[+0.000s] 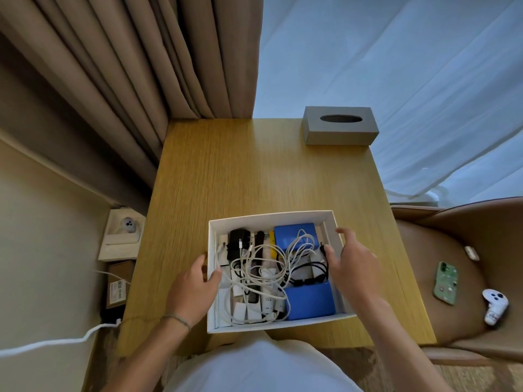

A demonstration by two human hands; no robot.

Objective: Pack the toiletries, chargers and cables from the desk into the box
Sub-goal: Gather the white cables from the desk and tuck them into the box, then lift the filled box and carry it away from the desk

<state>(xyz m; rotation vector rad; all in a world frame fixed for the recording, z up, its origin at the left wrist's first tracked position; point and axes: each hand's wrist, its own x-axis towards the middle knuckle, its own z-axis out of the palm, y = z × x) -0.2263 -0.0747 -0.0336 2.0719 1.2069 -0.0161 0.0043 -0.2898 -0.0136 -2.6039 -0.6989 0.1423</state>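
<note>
A white box (268, 215) stands on the wooden desk (240, 165) near its front edge. Inside lie tangled white cables (254, 267), a black charger (237, 244), a black comb (252, 290), black cables (308, 274), white adapters and two blue packs (310, 302). My left hand (192, 290) pinches the box's left wall, thumb inside and fingers outside. My right hand (351, 261) reaches over the right wall with relaxed fingers beside a black cable plug, thumb raised above the rim; it holds nothing that I can see.
A grey tissue box (339, 125) sits at the desk's far right corner. On the brown chair (467, 222) to the right lie a green phone (445, 282) and a white controller (495, 306). Curtains hang behind. Left of the desk are a wall socket (124, 230) and a cardboard box (119, 284).
</note>
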